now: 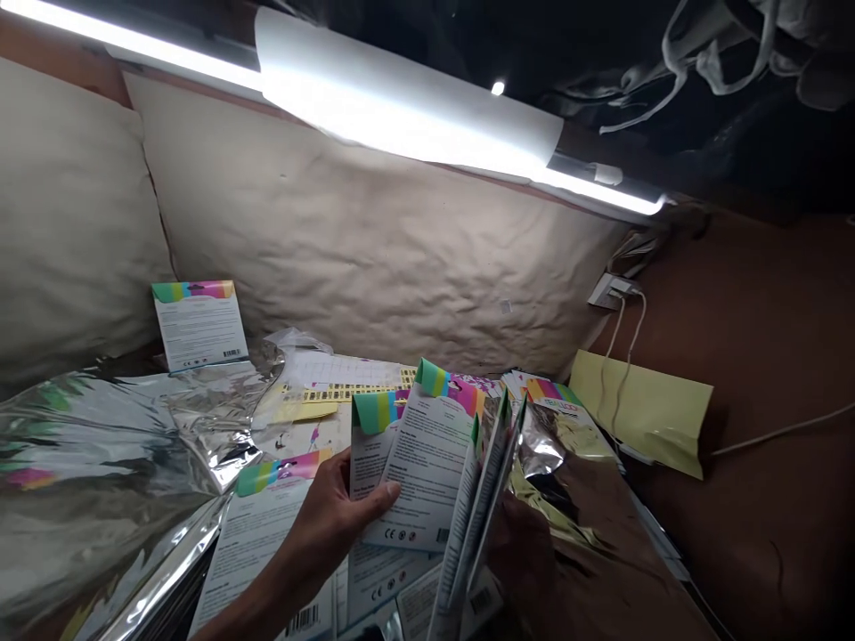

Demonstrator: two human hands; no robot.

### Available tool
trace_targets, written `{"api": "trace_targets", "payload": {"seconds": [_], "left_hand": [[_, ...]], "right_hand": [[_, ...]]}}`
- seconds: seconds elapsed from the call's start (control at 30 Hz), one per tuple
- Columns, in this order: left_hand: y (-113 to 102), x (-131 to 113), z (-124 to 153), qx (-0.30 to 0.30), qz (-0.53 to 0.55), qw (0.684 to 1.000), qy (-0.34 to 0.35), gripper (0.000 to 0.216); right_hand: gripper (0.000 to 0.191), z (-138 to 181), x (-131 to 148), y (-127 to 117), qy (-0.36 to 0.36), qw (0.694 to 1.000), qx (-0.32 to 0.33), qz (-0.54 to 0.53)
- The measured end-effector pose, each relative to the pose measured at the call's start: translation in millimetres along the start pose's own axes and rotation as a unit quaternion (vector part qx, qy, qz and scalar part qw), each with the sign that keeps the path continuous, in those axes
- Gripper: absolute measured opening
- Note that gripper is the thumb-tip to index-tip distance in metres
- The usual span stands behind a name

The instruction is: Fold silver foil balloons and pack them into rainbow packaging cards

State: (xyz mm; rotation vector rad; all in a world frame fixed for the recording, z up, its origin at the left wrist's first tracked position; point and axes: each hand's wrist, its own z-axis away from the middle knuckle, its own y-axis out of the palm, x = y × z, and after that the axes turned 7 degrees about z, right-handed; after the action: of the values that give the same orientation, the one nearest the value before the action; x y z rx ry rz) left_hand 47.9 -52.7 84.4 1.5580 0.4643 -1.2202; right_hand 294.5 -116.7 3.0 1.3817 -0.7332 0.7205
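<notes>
My left hand (344,499) is closed on two overlapping printed packets, its thumb pressed on the face of the front packet (431,463). These packets are white with text and have a green, yellow, blue and pink top band with a hang hole. Just to the right, my right hand (525,543) lies in shadow behind several more packets (471,516), which stand edge-on and fanned in its grip. Its fingers are mostly hidden. Below the hands lie more of the same packets, and a larger one (267,525) lies under my left forearm.
Shiny silver foil sheets (113,481) cover the left side, and a foil piece (588,516) lies at right. One packet (200,329) leans on the padded back wall. A yellow sheet (641,409) and white cables (618,356) are at right. A tube light (401,98) hangs above.
</notes>
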Motion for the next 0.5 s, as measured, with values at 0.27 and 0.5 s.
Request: {"api": "trace_targets", "payload": {"seconds": [0.27,0.5], "left_hand": [[-1.4,3.5,0.2,0.031,-0.003,0.999,0.01,0.045],[-0.5,5.4,-11.0,0.125,-0.041,0.99,0.045,0.042]], "right_hand": [[0.021,-2.7,2.0,5.8,0.013,0.999,-0.003,-0.041],[0.037,-5.8,21.5,9.5,-0.144,0.978,-0.111,0.1]]}}
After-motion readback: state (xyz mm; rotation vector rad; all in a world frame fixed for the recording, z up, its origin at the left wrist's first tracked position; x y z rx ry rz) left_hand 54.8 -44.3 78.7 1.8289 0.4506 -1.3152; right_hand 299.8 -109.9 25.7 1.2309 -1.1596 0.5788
